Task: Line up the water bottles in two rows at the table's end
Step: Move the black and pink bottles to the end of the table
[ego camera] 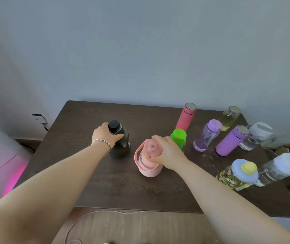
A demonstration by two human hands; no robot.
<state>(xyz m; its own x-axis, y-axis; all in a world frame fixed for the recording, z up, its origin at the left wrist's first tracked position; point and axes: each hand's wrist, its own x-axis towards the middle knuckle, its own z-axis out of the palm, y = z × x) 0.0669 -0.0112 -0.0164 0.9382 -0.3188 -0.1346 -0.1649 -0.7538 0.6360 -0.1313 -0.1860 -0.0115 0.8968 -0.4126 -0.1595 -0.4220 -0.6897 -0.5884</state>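
My left hand (105,136) grips the neck of a dark bottle with a black cap (121,143), upright at the table's middle left. My right hand (167,150) holds the top of a pink bottle with a carry strap (147,164), standing on the table. A green-capped bottle (178,137) stands just behind my right hand. Farther right stand a red flask (185,117), a clear purple bottle (206,136), a matte purple flask (231,140), a glass jar with yellowish liquid (229,118) and several clear bottles (257,136).
The dark wooden table (87,117) meets a grey wall at its far edge. A patterned bottle with a blue and yellow lid (237,175) and a clear white-capped bottle (280,170) stand near the right edge. A white cord (91,214) lies on the floor in front.
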